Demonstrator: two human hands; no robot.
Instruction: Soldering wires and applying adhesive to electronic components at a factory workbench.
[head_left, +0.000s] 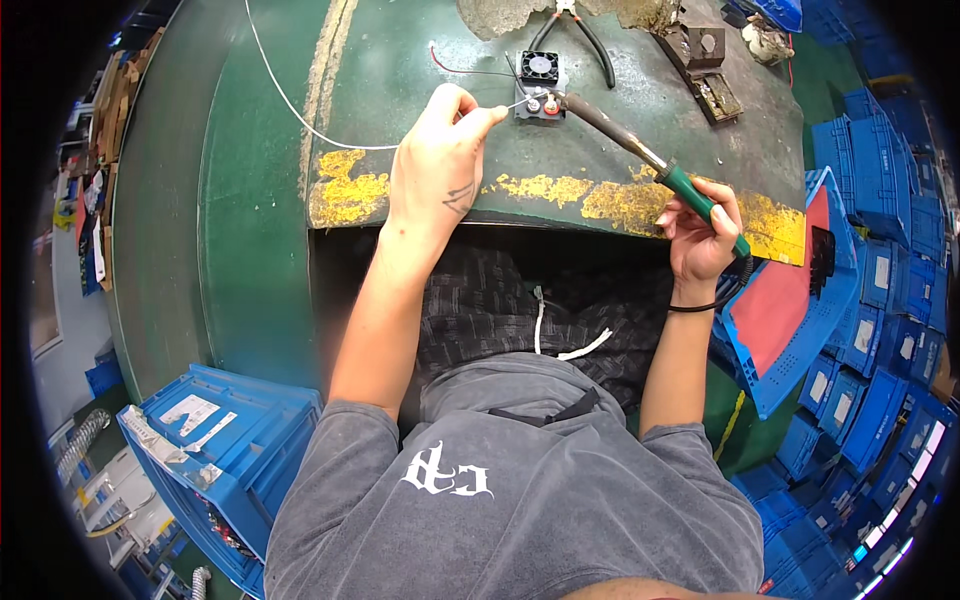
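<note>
My left hand (440, 160) pinches a thin white solder wire (290, 100) that trails off to the upper left; its tip reaches a small grey module (540, 102) with a black fan on top. My right hand (700, 235) grips the green handle of a soldering iron (640, 150), whose dark barrel slants up-left with its tip at the same module. Both tips meet at the module's round terminals. The module sits on a green metal table (400, 60) with worn yellow paint along the near edge.
Black-handled pliers (580, 35) lie behind the module, and a rusty metal fixture (705, 60) sits at the far right. Blue plastic crates are stacked at the right (880, 300), and one stands at the lower left (220, 450). A red panel (780, 290) rests in a crate.
</note>
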